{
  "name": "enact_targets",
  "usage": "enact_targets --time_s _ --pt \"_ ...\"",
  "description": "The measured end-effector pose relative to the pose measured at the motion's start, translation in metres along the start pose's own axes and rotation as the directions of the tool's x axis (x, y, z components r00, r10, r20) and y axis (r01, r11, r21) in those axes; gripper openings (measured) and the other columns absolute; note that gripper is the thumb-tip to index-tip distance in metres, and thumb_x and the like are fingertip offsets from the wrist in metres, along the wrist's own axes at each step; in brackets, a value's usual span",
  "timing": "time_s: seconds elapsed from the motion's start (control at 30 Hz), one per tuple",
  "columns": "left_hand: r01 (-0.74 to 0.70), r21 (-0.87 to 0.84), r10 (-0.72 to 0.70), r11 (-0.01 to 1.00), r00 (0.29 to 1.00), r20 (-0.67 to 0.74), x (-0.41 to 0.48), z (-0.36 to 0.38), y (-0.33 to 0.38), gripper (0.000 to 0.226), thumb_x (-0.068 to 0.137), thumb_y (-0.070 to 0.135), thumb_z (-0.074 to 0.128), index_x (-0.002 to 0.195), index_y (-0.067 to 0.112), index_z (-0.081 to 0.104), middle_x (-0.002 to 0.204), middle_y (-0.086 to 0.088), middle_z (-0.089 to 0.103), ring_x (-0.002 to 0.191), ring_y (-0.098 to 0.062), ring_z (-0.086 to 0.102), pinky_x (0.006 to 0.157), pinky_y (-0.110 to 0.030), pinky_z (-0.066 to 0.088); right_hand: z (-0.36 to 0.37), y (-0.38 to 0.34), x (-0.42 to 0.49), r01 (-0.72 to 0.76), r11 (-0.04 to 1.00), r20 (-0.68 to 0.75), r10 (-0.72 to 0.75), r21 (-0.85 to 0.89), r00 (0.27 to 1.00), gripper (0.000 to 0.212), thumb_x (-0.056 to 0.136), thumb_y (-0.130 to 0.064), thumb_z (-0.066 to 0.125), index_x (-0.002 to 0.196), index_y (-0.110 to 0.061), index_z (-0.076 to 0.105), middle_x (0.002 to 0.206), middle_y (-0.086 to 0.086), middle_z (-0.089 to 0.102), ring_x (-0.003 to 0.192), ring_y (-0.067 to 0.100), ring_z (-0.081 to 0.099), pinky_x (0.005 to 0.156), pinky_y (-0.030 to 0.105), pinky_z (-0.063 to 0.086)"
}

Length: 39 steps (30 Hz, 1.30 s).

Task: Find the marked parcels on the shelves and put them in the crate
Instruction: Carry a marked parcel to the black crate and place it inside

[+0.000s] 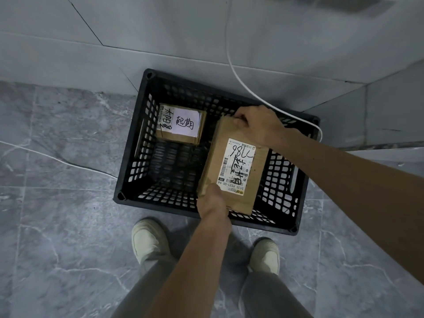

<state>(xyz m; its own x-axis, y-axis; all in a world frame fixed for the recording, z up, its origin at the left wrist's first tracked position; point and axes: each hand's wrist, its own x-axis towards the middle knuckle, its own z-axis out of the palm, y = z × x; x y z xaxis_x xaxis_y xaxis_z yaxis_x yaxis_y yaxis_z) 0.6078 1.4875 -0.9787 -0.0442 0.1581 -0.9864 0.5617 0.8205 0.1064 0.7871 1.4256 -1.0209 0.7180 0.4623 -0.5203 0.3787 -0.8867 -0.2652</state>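
Observation:
A black slatted plastic crate [137,143] stands on the floor against the wall. I hold a long cardboard parcel [215,157] with a white label and black handwriting over the crate's right half. My right hand [254,125] grips its far end. My left hand [212,200] grips its near end. A smaller cardboard parcel [181,123] with a handwritten white note lies in the crate's far left corner.
A white cable [231,63] runs down the grey tiled wall and behind the crate's right corner. Another thin cable [57,157] crosses the marbled floor at left. My two feet in pale shoes [149,239] stand just in front of the crate.

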Motion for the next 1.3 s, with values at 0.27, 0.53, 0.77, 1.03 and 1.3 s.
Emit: enact_targets --time_s 0.27,0.53,0.77,1.03,1.3 --pt "0.073 0.006 -0.072 0.997 0.996 -0.053 0.034 0.008 0.013 0.025 0.101 0.025 0.045 0.105 0.013 0.067 0.116 -0.007 0.071 0.103 -0.029 0.067 0.095 -0.041 0.055 0.03 -0.014 0.02 0.028 0.999 0.107 -0.023 -0.046 0.994 0.03 0.103 -0.025 0.042 0.113 -0.012 0.067 0.115 0.014 0.069 0.11 0.034 0.062 0.088 0.033 0.045" --pt "0.1 0.017 -0.099 0.995 0.992 -0.074 0.065 0.016 0.01 0.038 0.095 0.026 0.053 0.13 0.009 0.055 0.126 -0.013 0.065 0.109 -0.033 0.064 0.092 -0.038 0.054 0.054 -0.018 0.038 0.026 0.992 0.093 -0.014 -0.123 0.996 0.021 0.096 -0.011 0.053 0.114 -0.016 0.064 0.112 0.009 0.07 0.107 0.028 0.064 0.092 0.035 0.05" --pt "0.057 0.009 -0.056 0.998 0.992 -0.109 0.071 0.013 0.007 0.027 0.097 0.021 0.046 0.12 0.008 0.054 0.117 -0.011 0.065 0.095 -0.027 0.062 0.085 -0.036 0.049 0.052 -0.017 0.033 0.032 0.997 0.115 -0.024 -0.073 0.993 0.03 0.101 -0.02 0.047 0.129 -0.014 0.058 0.122 0.01 0.068 0.114 0.029 0.061 0.095 0.034 0.047" --pt "-0.13 0.075 0.139 0.989 0.982 -0.126 0.029 -0.002 0.023 0.045 0.091 0.02 0.053 0.134 0.009 0.046 0.119 -0.009 0.06 0.103 -0.029 0.057 0.103 -0.046 0.047 0.024 -0.032 -0.006 0.061 0.998 0.17 -0.055 -0.034 0.984 0.036 0.102 -0.029 0.044 0.135 -0.014 0.048 0.132 0.011 0.056 0.121 0.031 0.052 0.096 0.038 0.044" --pt "-0.478 0.257 0.509 0.84 0.858 -0.067 -0.064 -0.024 0.057 0.058 0.091 0.03 0.055 0.147 0.02 0.041 0.131 -0.008 0.061 0.117 -0.031 0.059 0.106 -0.049 0.045 -0.055 -0.061 -0.068 0.111 0.993 0.169 -0.104 -0.032 0.98 0.066 0.105 -0.042 0.037 0.159 -0.014 0.013 0.161 0.013 0.026 0.144 0.032 0.03 0.115 0.039 0.028"
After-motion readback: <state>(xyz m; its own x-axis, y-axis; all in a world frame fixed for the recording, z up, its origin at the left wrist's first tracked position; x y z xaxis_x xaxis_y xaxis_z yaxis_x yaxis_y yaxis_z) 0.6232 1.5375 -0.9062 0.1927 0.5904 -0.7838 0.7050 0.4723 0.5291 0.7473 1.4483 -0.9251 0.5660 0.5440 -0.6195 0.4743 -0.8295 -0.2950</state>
